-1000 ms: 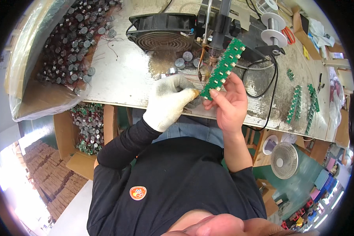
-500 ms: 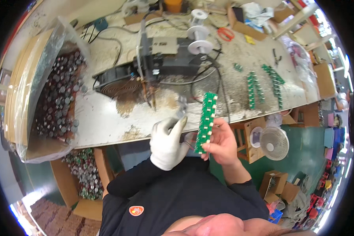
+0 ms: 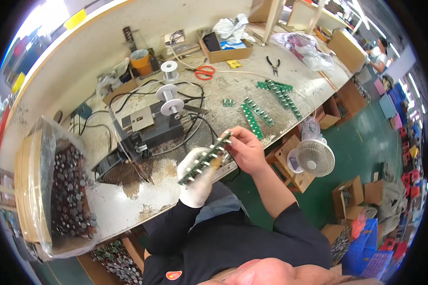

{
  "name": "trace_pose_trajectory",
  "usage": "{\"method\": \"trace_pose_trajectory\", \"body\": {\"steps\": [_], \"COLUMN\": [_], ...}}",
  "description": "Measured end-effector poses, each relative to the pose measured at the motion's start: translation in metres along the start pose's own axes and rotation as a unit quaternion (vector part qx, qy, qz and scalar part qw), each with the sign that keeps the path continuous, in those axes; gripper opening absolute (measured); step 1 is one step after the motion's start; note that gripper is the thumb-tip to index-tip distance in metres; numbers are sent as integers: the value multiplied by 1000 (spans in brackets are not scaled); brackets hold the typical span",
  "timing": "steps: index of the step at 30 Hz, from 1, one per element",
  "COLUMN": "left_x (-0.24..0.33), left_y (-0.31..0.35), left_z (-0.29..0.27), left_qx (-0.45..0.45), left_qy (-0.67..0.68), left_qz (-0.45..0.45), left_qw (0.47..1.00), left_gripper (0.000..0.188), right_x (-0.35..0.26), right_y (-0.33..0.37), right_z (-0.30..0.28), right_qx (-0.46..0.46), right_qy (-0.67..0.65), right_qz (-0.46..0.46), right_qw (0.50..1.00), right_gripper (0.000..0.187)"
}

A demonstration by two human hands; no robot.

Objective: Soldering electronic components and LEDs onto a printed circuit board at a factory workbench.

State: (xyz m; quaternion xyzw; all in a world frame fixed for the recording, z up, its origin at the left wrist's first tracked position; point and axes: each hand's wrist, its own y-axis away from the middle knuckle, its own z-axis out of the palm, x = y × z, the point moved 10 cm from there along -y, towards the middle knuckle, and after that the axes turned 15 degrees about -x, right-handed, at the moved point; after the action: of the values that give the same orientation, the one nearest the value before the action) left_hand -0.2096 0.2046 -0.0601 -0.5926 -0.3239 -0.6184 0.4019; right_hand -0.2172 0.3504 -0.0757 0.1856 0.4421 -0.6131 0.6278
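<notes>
1. Board: green, narrow, bearing a row of pale connectors. Located at frame centre, above the near edge of the surface; slanted, one end lower left, the other upper right.
2. Right hand: bare; gripping the board's upper-right end between thumb and fingers.
3. Left hand: white glove; lies behind the board, showing on both sides of it. Finger closure hidden by the board; cannot tell whether it grips.
4. Right of centre, on the surface: two strips side by side; farther right, another pair, crossing. Small green piece just left of the first pair.
5. Upper centre: red-handled scissors; pliers to their right, handles spread.
6. Left of centre: dark machine, wire spool beside it, black fan at its lower left.
7. Far left: plastic-lined carton holding many round metal parts.
8. Right, beyond the surface edge: white fan.
</notes>
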Motion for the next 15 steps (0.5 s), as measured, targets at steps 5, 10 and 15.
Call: {"method": "trace_pose_trajectory", "body": {"steps": [5,10,15], "left_x": [5,-21,-52], "left_y": [1,-7,-27], "left_z": [-20,-28,-19], "left_qx": [72,88,16], "left_qy": [16,169,367], "left_qz": [23,8,-15], "left_qw": [997,982,930], "left_gripper": [27,18,23], "right_x": [33,64,106], "right_y": [-22,-32,-25], "right_z": [0,-3,-14], "right_qx": [-32,-58,-8], "right_qy": [-27,-150,-310], "right_qz": [75,136,202], "right_qw": [996,978,929], "right_gripper": [5,8,15]}}
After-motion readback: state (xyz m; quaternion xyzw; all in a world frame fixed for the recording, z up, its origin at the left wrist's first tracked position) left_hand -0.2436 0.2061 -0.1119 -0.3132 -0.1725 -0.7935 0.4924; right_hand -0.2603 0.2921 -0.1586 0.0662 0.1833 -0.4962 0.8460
